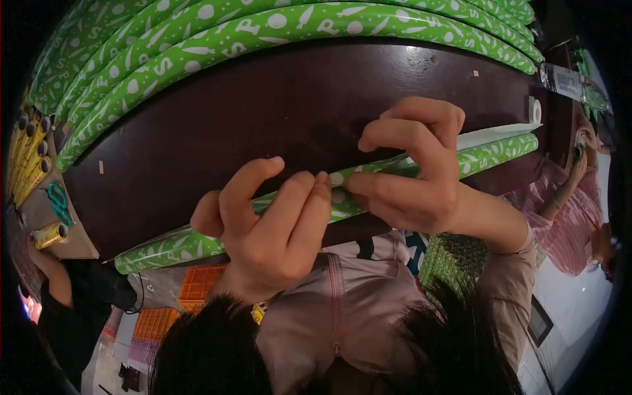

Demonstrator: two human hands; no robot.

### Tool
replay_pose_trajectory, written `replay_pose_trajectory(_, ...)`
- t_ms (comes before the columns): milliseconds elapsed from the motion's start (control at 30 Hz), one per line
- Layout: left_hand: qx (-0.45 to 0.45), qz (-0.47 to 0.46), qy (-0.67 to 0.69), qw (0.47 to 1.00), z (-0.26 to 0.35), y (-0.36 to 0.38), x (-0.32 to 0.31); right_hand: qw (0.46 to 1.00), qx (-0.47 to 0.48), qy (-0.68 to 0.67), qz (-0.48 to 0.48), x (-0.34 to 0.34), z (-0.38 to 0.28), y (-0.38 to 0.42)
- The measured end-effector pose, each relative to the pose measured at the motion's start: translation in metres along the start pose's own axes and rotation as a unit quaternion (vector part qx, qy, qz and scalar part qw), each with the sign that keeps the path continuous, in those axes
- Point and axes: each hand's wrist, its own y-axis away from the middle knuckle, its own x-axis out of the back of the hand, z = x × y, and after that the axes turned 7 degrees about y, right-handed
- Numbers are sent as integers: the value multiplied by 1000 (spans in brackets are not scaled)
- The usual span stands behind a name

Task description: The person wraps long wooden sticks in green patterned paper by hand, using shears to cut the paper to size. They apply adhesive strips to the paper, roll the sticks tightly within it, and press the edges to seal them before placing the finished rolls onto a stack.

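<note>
A green roll of printed wrapping paper [168, 250] with white carrot and letter shapes lies across the table's near edge, in front of my body. My left hand [270, 227] is closed in a pinch at the middle of the roll, its other fingers curled and raised. Close to its right, my right hand [415, 171] pinches the same roll with thumb and fingertips, its upper fingers bent in the air. Both sets of fingertips almost meet at the roll's upper edge. A white strip [494, 135] runs along the far side of the roll to a small white coil [536, 112].
Several more green rolls [355, 27] lie along the back of the dark table [217, 112]. At left are yellow rolls [31, 178] and teal scissors [59, 204]. A person in pink stripes [566, 217] works at right; another person's arm [56, 276] holds a yellow roll. Orange crates [197, 283] stand below.
</note>
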Motion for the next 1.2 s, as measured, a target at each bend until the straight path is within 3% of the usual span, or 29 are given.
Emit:
replay_pose_trajectory(467,-1,-32,-11,999,2,-3,5,1000,-13,14,-1,1,0,0)
replay_pose_trajectory(567,-8,4,-26,1000,-2,1,-1,1000,-2,9,2,-1,0,2)
replay_pose_trajectory(1033,-12,-5,-17,1000,-3,-1,3,1000,-16,5,5,0,-3,1)
replay_pose_trajectory(1200,-14,-9,-20,1000,-4,-2,3,998,8,-61,33,2,-2,0)
